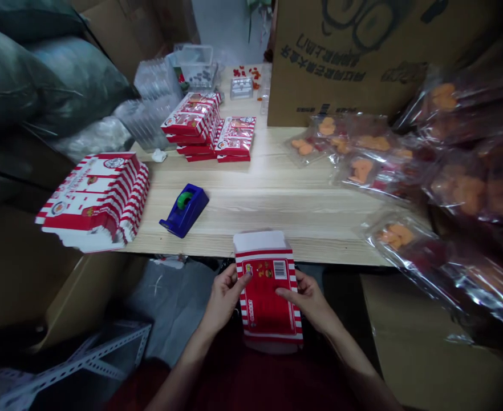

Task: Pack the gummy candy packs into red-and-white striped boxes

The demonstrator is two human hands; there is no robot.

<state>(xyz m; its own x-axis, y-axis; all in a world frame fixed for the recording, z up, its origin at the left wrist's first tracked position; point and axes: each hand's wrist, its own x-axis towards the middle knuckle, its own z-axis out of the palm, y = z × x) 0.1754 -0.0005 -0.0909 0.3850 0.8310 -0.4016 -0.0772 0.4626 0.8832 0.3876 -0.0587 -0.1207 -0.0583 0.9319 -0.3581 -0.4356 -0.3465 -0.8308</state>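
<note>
A red and white striped carton (269,305) is held upright in front of me, its printed side with a barcode facing me and its white top flap raised. My left hand (228,291) grips its left edge, thumb on the front. On the opposite edge my right hand (307,297) holds it the same way, fingers hidden behind. Beyond the carton, a blue tape dispenser (187,214) with a green roll sits on the table. To its left lies a stack of flattened striped cartons (95,197).
Filled striped boxes (194,117) are piled at the back of the wooden table (272,194), near clear plastic trays (155,108). A big cardboard box (337,74) stands behind. Clear bags with orange pieces (362,168) cover the right side. A metal frame (89,362) is low at left.
</note>
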